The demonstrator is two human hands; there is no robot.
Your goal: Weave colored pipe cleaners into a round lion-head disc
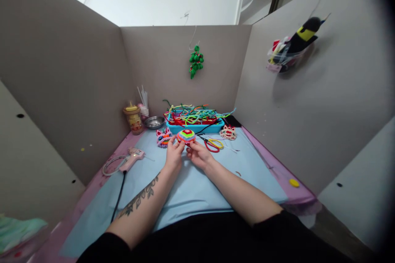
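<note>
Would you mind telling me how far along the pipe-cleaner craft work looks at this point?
Done, apparently: two finished pieces lie on the blue mat, a cat-like face and a white-red figure. In hand: both the left hand and right hand hold a striped multicoloured ball. Left: many loose pipe cleaners fill the blue tray.

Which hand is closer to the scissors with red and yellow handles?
Right. The right hand is just beside the scissors, to their left. The left hand is farther left, on the other side of the striped round piece.
</note>
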